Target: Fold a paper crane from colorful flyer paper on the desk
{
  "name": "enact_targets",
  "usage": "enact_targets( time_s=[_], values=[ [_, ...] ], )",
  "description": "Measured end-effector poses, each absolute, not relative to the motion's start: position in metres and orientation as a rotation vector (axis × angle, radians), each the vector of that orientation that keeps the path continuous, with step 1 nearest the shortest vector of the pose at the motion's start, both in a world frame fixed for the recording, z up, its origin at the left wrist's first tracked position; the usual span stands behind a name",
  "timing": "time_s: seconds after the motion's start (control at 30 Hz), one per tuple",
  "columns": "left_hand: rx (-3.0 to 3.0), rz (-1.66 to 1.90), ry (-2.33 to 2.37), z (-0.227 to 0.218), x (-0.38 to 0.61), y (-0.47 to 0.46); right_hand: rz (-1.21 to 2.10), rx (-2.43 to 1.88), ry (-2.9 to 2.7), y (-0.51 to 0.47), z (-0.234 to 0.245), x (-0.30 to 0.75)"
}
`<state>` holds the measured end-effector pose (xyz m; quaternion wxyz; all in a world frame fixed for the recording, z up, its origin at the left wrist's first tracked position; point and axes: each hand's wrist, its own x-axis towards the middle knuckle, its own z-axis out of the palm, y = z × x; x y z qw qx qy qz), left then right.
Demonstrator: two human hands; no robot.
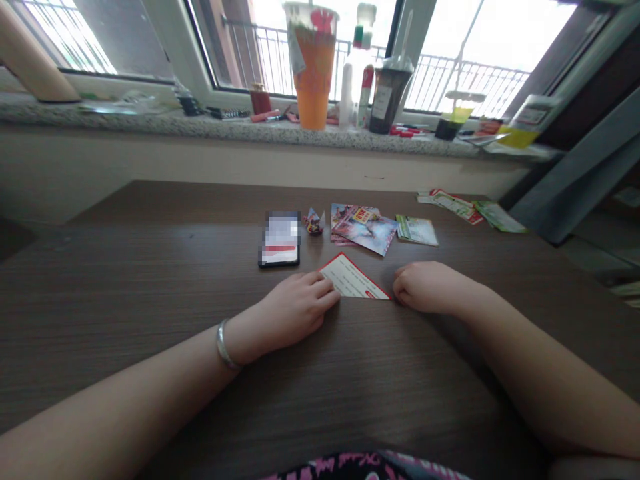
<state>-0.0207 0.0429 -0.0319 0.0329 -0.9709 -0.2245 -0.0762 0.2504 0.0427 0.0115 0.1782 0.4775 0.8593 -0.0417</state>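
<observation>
A folded paper triangle (354,279), pale with printed lines and a red edge, lies on the brown table between my hands. My left hand (307,300), with a silver bangle at its wrist, has its fingers curled over the triangle's left corner. Beside the right corner rests my right hand (425,287), its fingers curled in; a narrow gap seems to part it from the paper. Just beyond my left hand is a phone (280,240) with a blurred screen. A small folded paper piece (314,222) in several colours sits right of the phone.
Colourful printed sheets (367,230) overlap behind the triangle, with a small green and white stack (417,230) to their right. More cards (457,205) lie at the table's far right. A large orange drink cup (315,73), bottles and a dark cup (389,97) line the windowsill.
</observation>
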Motion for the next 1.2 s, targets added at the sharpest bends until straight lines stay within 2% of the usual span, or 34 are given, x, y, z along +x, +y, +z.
enact_targets(
  time_s=[0.17,0.47,0.7,1.2],
  values=[
    [-2.987,-0.259,-0.699,-0.034,-0.020,0.043,-0.123,1.426,2.511,0.047,0.006,0.247],
    [-3.032,-0.360,-0.755,-0.028,-0.020,0.041,-0.236,1.865,2.573,0.046,-0.015,0.230],
    [-3.083,-0.513,-0.742,-0.032,-0.022,0.042,-0.309,1.957,2.706,0.043,-0.026,0.226],
    [-3.216,-0.436,-0.921,-0.037,-0.027,0.047,-0.714,1.978,3.021,0.046,-0.036,0.228]
  ],
)
